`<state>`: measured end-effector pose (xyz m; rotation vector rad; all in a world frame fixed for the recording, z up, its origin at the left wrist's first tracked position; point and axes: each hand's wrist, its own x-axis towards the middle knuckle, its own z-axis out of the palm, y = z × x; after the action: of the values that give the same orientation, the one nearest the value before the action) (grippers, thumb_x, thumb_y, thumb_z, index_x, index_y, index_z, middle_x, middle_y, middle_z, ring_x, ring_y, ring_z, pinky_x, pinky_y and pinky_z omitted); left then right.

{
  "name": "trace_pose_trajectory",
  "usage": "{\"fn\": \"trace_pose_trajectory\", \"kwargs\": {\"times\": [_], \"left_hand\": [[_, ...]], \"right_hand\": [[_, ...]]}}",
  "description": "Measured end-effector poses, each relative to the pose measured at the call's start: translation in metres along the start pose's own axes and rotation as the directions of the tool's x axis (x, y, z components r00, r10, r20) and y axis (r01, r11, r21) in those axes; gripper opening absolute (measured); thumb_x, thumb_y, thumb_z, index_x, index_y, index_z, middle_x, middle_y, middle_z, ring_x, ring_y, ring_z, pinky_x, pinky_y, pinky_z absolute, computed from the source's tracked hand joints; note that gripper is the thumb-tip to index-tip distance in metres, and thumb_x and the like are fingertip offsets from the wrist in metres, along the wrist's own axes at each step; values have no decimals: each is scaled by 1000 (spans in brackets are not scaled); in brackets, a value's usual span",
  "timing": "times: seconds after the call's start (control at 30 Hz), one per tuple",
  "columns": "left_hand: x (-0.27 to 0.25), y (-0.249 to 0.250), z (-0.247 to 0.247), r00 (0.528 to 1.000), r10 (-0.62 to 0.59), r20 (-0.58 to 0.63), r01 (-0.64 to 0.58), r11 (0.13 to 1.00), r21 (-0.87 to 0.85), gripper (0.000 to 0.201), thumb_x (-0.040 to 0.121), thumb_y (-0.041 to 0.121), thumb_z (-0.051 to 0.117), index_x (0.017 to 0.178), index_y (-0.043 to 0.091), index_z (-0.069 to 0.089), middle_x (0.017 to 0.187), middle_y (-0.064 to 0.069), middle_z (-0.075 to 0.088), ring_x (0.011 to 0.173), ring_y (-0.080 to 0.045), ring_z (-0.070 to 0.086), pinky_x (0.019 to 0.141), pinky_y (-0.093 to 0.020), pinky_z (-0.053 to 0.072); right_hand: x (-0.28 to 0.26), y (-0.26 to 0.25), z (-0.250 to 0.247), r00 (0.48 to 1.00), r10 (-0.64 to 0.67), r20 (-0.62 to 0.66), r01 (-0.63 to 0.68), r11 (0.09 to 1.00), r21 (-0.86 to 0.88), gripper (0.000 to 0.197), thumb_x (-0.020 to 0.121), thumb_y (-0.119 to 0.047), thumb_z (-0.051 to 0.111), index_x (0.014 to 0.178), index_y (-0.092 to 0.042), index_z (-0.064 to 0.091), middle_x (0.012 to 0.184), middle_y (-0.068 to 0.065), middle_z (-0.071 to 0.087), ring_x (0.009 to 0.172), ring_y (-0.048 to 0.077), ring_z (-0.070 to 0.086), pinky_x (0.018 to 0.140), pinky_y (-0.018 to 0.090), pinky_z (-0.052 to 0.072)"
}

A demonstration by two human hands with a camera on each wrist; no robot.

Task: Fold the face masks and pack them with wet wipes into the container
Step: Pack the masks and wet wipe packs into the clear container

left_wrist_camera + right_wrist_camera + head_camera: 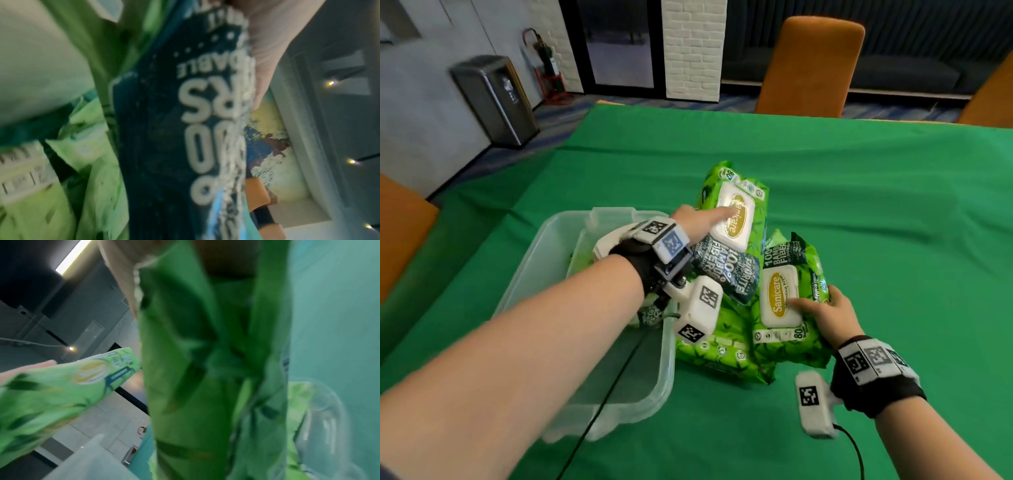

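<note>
Several green wet wipes packs lie piled on the green cloth, right of a clear plastic container (667, 373). My left hand (697, 222) reaches across the container and grips the far pack (738, 236), one digit laid over its white lid. That pack's dark printed end (164, 129) fills the left wrist view, a finger (265, 56) beside it. My right hand (828, 317) holds the near pack (779, 329), thumb on the lid and fingers curled round its right edge; it appears close up as green foil (205, 369). A third pack (719, 349) lies underneath. No face masks can be made out.
Part of another pack (650, 313) shows inside the container under my left wrist. Orange chairs (808, 65) stand beyond the table's far edge and a grey bin (494, 99) by the left wall. Black cables trail from both wrist cameras.
</note>
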<state>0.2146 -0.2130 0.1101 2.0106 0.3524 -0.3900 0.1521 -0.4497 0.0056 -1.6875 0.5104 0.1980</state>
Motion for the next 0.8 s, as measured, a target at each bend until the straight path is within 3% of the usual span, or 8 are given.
{"fn": "trace_pose_trajectory", "kwargs": {"times": [0.07,0.13,0.27,0.37,0.5,0.57,0.7,0.8], "left_hand": [[-7,-6,-30,998,60,-1,-59,993,-106,111,41,72,73,127,4,54,124,-12,61,109,-29,60,101,-42,42],[-14,-19,-60,997,72,-11,-73,982,-175,119,24,63,83,122,2,57,114,-14,66,103,-32,63,98,-48,46],[-46,-49,-108,989,108,-100,-118,988,-100,92,26,42,81,108,7,62,102,-10,70,95,-30,67,92,-47,51],[-63,-76,-126,983,95,-156,-105,993,-56,92,23,44,81,106,11,57,105,-8,69,97,-30,65,92,-49,50],[-89,-95,-133,985,74,-156,-91,990,-107,116,20,34,77,128,20,40,116,-9,62,104,-29,61,93,-48,49],[-98,-100,-130,990,78,-115,-95,984,-152,111,24,24,80,127,22,39,116,-8,62,104,-30,61,92,-49,49],[-104,-107,-120,999,33,-40,-45,940,-338,71,63,-11,75,123,10,43,107,-11,65,98,-32,63,86,-50,52],[-103,-112,-110,999,39,-21,-44,923,-383,71,68,-5,75,128,10,41,112,-8,63,99,-27,62,86,-44,51]], "right_hand": [[-10,-12,8,1000,-23,13,22,996,82,40,70,-5,75,105,-9,54,100,18,69,76,35,69,73,52,55],[-21,-26,20,998,-40,53,31,984,174,54,71,-3,73,119,-2,50,103,20,67,73,32,70,66,47,57],[-45,-50,48,991,-63,116,29,962,273,90,62,-10,77,138,0,31,115,24,60,73,28,71,55,39,57],[-67,-68,67,985,-97,146,50,953,299,88,65,-8,75,139,0,29,113,22,62,71,26,71,52,35,56],[-87,-86,82,977,-122,173,71,958,277,71,70,-7,72,132,2,39,104,19,66,66,24,71,50,33,55],[-95,-91,90,975,-114,189,68,969,236,60,74,-6,70,127,3,44,100,20,67,59,23,69,47,33,55],[-107,-84,107,977,-48,210,25,993,113,108,48,-24,85,139,-1,31,121,24,57,70,29,71,56,38,56],[-109,-77,109,985,-17,169,-5,992,127,90,68,-17,77,141,0,26,117,22,59,68,28,69,57,38,56]]}}
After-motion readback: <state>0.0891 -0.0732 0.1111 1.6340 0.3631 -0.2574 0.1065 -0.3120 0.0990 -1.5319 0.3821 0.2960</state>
